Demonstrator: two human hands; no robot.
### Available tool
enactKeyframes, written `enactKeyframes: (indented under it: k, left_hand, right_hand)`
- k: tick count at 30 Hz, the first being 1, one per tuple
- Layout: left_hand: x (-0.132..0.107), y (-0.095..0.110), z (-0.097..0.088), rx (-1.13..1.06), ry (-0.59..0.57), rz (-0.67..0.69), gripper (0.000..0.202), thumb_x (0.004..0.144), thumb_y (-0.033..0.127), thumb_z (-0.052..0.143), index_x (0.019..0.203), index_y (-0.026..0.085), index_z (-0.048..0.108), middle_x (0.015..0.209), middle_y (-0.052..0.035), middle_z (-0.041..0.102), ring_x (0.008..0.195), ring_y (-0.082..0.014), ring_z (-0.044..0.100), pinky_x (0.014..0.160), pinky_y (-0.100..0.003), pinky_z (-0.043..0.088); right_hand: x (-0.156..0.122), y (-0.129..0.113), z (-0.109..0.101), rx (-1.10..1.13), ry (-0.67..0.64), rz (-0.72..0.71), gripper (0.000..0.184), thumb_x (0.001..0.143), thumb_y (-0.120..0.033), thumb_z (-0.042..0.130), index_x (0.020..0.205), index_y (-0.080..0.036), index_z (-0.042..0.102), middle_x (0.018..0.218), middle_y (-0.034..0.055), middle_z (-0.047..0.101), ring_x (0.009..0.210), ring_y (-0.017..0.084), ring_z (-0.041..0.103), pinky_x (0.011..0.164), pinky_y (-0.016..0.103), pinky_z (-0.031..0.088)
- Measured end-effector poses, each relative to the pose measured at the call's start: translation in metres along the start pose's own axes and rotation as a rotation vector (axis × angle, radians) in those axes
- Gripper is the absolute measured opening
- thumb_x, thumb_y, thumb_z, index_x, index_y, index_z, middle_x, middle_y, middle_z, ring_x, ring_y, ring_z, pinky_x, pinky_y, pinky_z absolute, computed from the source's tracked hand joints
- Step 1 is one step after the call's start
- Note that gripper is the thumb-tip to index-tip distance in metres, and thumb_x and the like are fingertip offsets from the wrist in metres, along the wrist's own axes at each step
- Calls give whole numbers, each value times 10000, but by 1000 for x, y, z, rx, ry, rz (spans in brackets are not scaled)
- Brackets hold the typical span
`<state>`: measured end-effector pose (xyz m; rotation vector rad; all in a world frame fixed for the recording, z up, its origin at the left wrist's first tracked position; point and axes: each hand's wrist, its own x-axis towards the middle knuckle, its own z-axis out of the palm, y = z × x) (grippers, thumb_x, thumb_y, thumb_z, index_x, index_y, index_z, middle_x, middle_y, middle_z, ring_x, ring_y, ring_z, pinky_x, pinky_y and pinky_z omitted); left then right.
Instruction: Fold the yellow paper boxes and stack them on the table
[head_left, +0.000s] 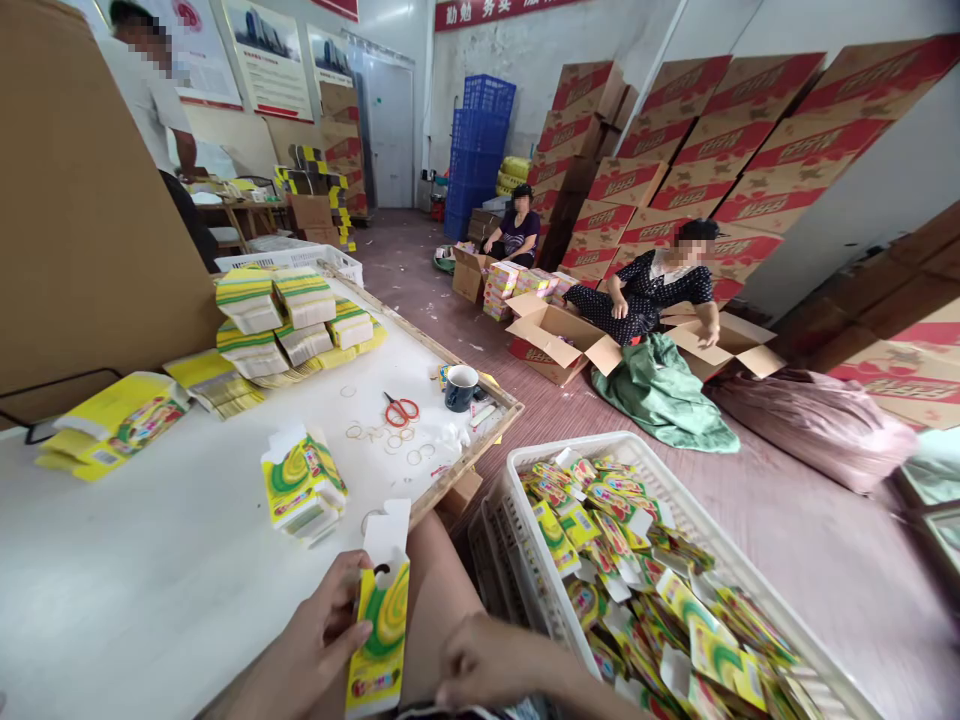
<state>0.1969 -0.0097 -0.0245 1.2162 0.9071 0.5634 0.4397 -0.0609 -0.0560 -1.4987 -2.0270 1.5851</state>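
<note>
My left hand (319,630) grips a small yellow-green printed carton (380,620) by its side, its white top flap standing open. My right hand (487,660) is curled low beside the carton's lower edge, fingers bent inward; what they hold, if anything, is hidden. Just ahead on the white table (150,570) lies a folded carton of the same kind (302,483). To my right a white plastic crate (517,470) holds several of these cartons in a loose heap.
Stacks of flat cartons (292,315), red scissors (401,408), rubber bands and a dark mug (460,387) lie on the table. Two seated people pack boxes on the floor; another person stands at far left. Printed cardboard boxes (720,130) line the right wall.
</note>
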Motion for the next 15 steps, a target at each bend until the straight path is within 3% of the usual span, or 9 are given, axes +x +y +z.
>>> enactKeyframes:
  k: [1, 3, 5, 8, 12, 15]
  left_hand:
    - [0, -2, 2, -4, 10, 2, 478, 804, 437, 640, 1148, 253, 364, 906, -46, 667, 804, -241, 651, 743, -339, 513]
    - [1, -5, 8, -12, 16, 4, 486, 803, 443, 639, 1157, 248, 368, 959, -63, 665, 826, -247, 651, 754, -347, 519]
    - [3, -5, 12, -21, 42, 18, 502, 790, 460, 648, 1150, 245, 372, 1001, -78, 665, 825, -250, 655, 744, -350, 526]
    - [7, -2, 10, -56, 107, 32, 543, 747, 478, 691, 1127, 245, 381, 979, -79, 679, 811, -260, 665, 707, -339, 533]
    - [10, -1, -2, -89, 93, -19, 584, 732, 475, 718, 1134, 259, 353, 929, -60, 690, 872, -286, 667, 722, -348, 537]
    - [11, -3, -3, -112, 118, -24, 642, 709, 491, 736, 1146, 270, 322, 931, -56, 685, 877, -297, 667, 714, -366, 547]
  right_hand:
    - [9, -2, 18, 22, -88, -18, 180, 648, -244, 736, 528, -175, 621, 464, -77, 499, 466, 96, 497, 463, 182, 387]
    - [23, -6, 45, 67, -148, -46, 161, 682, -217, 666, 533, -202, 607, 512, -84, 511, 506, 97, 501, 487, 172, 390]
    - [29, -6, 54, 99, -150, -63, 149, 706, -210, 609, 559, -228, 597, 587, -88, 541, 584, 104, 526, 552, 168, 408]
    - [18, 3, 39, 106, -112, -29, 153, 687, -263, 625, 556, -224, 556, 576, -75, 522, 567, 114, 510, 529, 191, 388]
    - [-9, 23, 9, 85, -1, 105, 204, 679, -338, 643, 556, -197, 563, 525, -51, 495, 508, 113, 461, 456, 210, 331]
    - [-16, 30, 4, 79, 48, 190, 192, 683, -345, 650, 605, -171, 628, 518, -50, 498, 483, 92, 426, 429, 187, 311]
